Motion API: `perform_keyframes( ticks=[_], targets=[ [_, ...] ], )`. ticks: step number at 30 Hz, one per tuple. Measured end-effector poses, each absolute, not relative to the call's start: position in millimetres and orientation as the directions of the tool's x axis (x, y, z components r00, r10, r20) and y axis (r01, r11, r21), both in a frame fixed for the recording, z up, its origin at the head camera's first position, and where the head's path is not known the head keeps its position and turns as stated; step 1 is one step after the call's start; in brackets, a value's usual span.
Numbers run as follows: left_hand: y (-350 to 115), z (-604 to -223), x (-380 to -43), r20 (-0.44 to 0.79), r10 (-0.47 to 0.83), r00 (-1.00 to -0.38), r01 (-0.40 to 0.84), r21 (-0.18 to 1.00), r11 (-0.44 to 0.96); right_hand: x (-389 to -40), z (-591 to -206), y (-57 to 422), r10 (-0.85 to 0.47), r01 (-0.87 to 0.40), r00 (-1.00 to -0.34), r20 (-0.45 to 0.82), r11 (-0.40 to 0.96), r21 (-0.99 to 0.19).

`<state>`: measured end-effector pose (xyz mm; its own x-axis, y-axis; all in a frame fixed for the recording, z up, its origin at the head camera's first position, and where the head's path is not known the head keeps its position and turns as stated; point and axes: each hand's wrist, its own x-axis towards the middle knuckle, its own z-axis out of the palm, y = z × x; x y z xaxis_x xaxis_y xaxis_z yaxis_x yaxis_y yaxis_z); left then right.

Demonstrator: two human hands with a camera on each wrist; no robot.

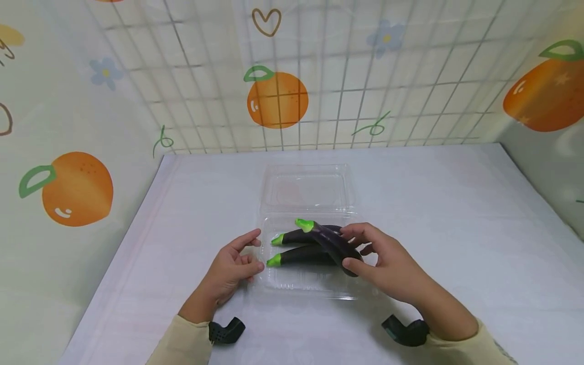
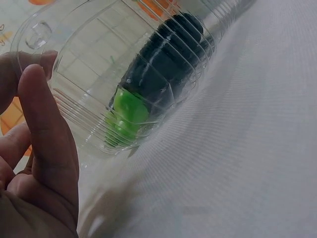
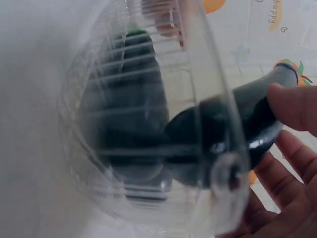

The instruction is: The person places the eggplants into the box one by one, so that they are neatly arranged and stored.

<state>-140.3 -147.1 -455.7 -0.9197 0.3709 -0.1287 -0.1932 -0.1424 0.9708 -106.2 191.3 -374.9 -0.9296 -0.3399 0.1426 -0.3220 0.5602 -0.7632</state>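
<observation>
A clear plastic box [image 1: 301,281] lies with two dark purple eggplants side by side in its base: a rear eggplant [image 1: 296,236] and a front eggplant [image 1: 301,255], green stems to the left. My right hand [image 1: 394,266] grips a third eggplant [image 1: 335,247] between thumb and fingers, slantwise above them. Its stem points to the far left. In the right wrist view the held eggplant [image 3: 257,114] crosses the box's rim, its lower end close to the others. At the box's left edge, my left hand [image 1: 230,266] holds the rim with thumb and fingertips.
The box's hinged lid [image 1: 310,190] lies folded back, flat on the white table [image 1: 433,203]. Behind the table stands a wire grid [image 1: 337,101] covered by a sheet printed with oranges. Black wrist mounts [image 1: 228,332] sit by both sleeves.
</observation>
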Motion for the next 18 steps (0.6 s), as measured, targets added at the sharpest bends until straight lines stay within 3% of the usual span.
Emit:
perform_keyframes(
  ticks=[9, 18],
  targets=[
    [-147.6, -456.0, -139.7, -0.11, 0.38, -0.918, -0.18, 0.972, -0.152, -105.4, -377.1, 186.3, -0.39, -0.374, -0.906, 0.168, 0.546, -0.749],
    [-146.7, -453.1, -138.1, -0.114, 0.377, -0.919, -0.181, 0.972, -0.148, -105.3, -375.8, 182.5, -0.432, -0.342, -0.899, 0.072, 0.592, -0.729]
  ],
)
